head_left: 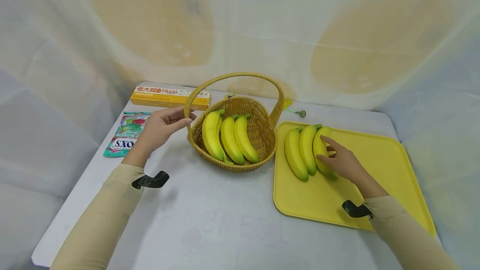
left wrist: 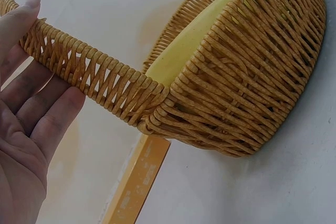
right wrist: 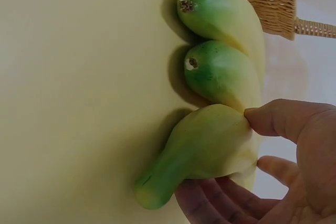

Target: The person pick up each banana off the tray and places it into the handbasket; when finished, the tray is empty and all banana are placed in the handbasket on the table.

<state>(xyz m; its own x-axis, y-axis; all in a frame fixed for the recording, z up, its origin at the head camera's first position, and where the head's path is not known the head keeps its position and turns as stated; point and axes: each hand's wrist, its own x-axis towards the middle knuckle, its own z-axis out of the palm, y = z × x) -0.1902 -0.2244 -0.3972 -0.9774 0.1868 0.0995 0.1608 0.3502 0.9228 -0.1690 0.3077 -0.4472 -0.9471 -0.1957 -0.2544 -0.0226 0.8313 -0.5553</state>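
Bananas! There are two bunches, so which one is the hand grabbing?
The bunch on the yellow tray: the right hand grips those bananas. The basket's bananas go untouched.

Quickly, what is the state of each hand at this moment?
Left hand: grips the woven wicker basket's handle.
Right hand: holds the yellow banana bunch on the yellow plastic tray.
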